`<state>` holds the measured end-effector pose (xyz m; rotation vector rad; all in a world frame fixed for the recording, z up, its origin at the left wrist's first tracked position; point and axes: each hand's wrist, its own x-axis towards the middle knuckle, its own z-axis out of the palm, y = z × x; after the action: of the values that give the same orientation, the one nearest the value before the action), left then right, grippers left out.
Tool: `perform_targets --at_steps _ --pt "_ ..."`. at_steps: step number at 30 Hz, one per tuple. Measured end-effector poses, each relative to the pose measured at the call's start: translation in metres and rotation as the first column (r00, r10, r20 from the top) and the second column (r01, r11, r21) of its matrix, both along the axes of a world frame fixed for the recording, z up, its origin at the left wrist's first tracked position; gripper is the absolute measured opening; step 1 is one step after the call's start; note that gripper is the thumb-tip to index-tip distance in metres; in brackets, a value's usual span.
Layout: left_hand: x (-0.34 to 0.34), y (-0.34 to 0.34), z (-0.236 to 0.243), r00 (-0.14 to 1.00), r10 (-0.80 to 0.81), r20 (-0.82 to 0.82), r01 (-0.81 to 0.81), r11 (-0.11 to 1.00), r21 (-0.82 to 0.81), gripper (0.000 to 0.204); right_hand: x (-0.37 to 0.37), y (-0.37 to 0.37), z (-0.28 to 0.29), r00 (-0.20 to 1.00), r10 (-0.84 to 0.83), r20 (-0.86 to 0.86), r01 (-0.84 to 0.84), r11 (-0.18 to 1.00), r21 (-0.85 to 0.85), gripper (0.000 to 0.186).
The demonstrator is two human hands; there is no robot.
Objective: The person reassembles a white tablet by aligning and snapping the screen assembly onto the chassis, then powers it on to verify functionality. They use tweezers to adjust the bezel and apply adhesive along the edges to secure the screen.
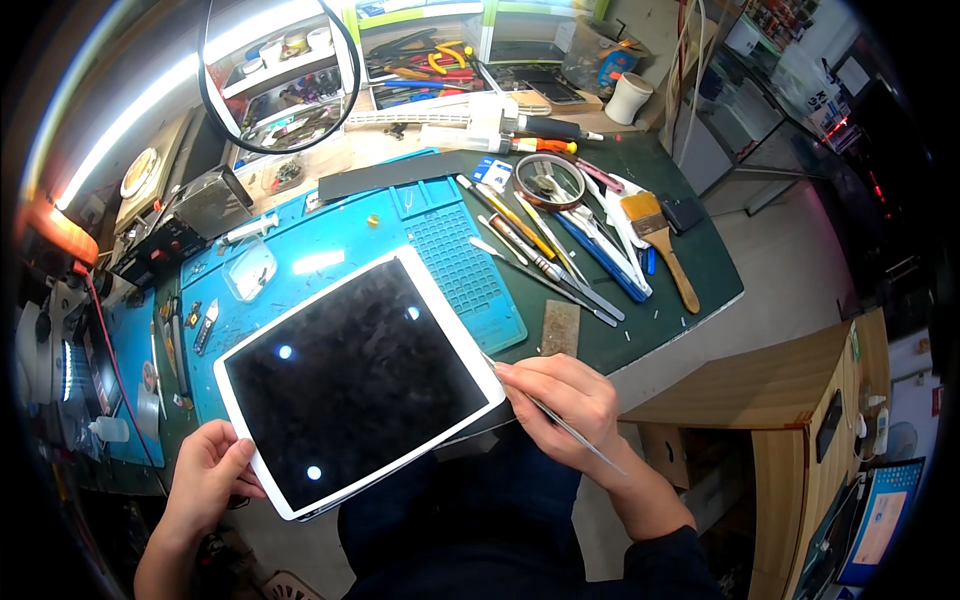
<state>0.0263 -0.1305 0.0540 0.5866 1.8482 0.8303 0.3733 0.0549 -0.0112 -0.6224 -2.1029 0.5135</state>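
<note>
Right hand [565, 405] and left hand [208, 470] at the two short edges of a white-framed rectangular tablet with a glossy black screen [360, 380]

1. Position. From my remote head view, I read the tablet as screen-up, held over the near edge of the dark green worktop [708, 255] and partly over the person's lap. Its far part overlaps the light-blue work mat [320, 235]; I cannot tell whether they touch.

2. Axis. I note the long axis running from lower left to upper right of the view, so that one short edge faces each hand.

3. Left hand. Clamped on the left short edge, near the lower left corner: thumb at the white frame, fingers tucked beneath.

4. Right hand. Fingers drawn together around a slim grey metal tool [585, 443]. Its free end points down and right, away from the tablet. The other end, mostly covered by the fingers, lies at the right short edge. I cannot tell whether the tip enters below the frame or only touches it.

5. Governing relation. I judge the right short edge to be the reference: the tablet lies left of the right hand, which is the nearer hand to that edge, close above the lower right corner. The tool slants across the long axis rather than along it.

6. Clearance. I see a flat brown rectangular block [560, 328] on the worktop, just beyond the right hand.
</note>
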Motion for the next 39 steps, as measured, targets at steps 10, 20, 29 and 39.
perform_targets --at_steps 10,20,29,39 --pt "0.001 0.000 0.001 1.000 -0.005 -0.008 0.005 1.000 0.001 0.013 -0.002 0.001 -0.001 1.000 -0.009 0.018 0.009 1.000 -0.007 0.027" --pt "0.004 0.001 0.003 1.000 0.005 -0.003 -0.005 1.000 -0.003 0.012 -0.004 0.000 -0.003 1.000 -0.027 0.014 0.027 1.000 0.015 0.030" --pt "0.002 0.001 0.004 1.000 -0.001 0.001 0.001 1.000 -0.006 0.013 0.003 -0.004 0.000 0.998 -0.060 -0.035 0.058 0.996 -0.072 0.025" --pt "0.002 0.000 0.003 1.000 0.007 0.010 -0.007 1.000 -0.005 0.013 0.012 -0.002 0.000 0.999 0.025 -0.027 -0.028 0.996 -0.080 0.024"
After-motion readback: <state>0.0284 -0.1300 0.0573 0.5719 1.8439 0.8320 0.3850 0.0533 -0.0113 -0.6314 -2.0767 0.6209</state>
